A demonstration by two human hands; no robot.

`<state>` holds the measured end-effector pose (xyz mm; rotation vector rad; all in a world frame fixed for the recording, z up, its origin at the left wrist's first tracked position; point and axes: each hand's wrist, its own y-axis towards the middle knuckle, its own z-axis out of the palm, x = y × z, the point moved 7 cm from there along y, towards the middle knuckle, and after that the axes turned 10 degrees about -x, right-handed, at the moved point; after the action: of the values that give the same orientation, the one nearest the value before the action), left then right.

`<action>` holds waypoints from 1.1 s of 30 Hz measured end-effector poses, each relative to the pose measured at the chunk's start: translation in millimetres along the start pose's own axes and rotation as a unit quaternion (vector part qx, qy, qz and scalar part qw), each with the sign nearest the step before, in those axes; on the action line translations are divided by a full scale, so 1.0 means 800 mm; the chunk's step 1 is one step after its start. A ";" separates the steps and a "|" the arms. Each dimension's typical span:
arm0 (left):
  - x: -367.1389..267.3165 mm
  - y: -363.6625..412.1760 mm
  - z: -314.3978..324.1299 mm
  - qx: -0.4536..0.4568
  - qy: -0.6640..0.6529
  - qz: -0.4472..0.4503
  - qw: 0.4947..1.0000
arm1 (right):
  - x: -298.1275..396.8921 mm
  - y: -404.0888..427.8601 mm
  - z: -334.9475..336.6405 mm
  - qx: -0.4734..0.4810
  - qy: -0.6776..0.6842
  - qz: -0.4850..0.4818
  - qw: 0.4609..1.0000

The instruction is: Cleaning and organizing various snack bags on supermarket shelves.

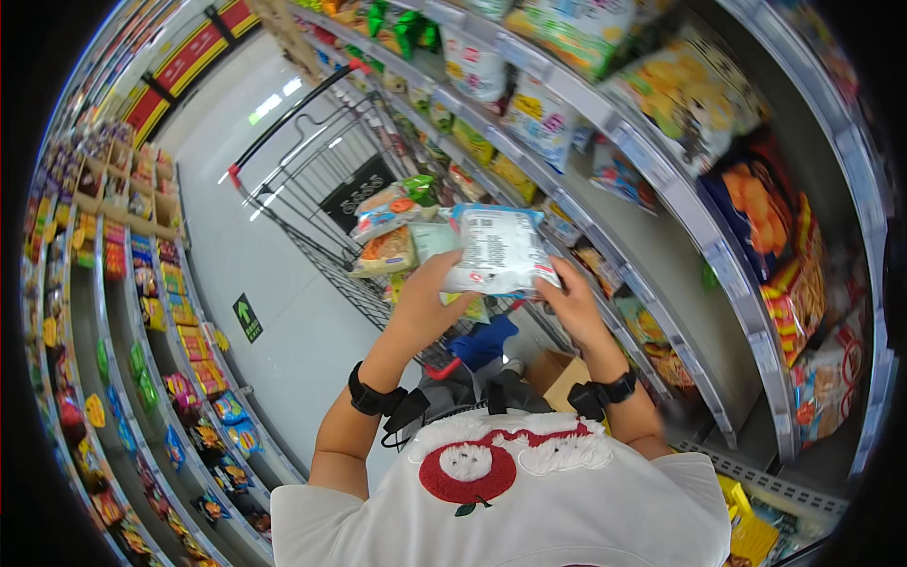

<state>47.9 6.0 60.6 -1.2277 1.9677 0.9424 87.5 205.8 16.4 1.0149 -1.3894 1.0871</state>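
Observation:
A white plastic snack bag [499,244] with blue edges is held up in front of me, its printed back facing my eyes. My left hand [425,301] grips its lower left side, with part of the fingers hidden behind it. On the lower right corner, my right hand [574,301] presses its thumb against the bag. Just beyond stands a wire shopping cart [297,205] with a red-ended handle. Inside it lie several packages, among them a clear-fronted food bag [386,251] and a white and orange bag [386,211].
Snack shelves [638,234] rise close on my right, bearing large chip bags [687,99]. More stocked shelves [163,340] run along the left of the aisle floor [297,375]. An open cardboard box [556,375] and a blue cloth-like item [485,340] are low before me.

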 end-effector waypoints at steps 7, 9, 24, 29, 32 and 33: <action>0.107 -0.015 -0.072 -0.127 0.135 -0.012 0.983 | -0.048 0.081 0.147 0.087 -0.126 -0.095 0.984; 0.134 -0.020 -0.087 -0.132 0.180 -0.044 0.974 | -0.047 0.094 0.183 0.100 -0.177 -0.141 0.969; 0.298 -0.053 -0.064 -0.079 0.375 -0.185 0.905 | -0.128 0.154 0.312 0.158 -0.298 -0.211 0.918; 0.319 -0.028 -0.032 0.051 0.391 -0.212 0.894 | -0.147 0.172 0.310 0.112 -0.334 -0.230 0.907; 0.360 -0.030 -0.015 0.109 0.411 -0.233 0.875 | -0.176 0.173 0.323 0.087 -0.347 -0.299 0.885; 0.376 -0.027 -0.026 0.102 0.440 -0.213 0.866 | -0.168 0.177 0.339 0.102 -0.321 -0.298 0.893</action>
<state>-46.3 -159.5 -174.6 -2.0738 2.1752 -0.1149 -99.1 -24.2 -138.6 1.9235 -1.3170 0.4421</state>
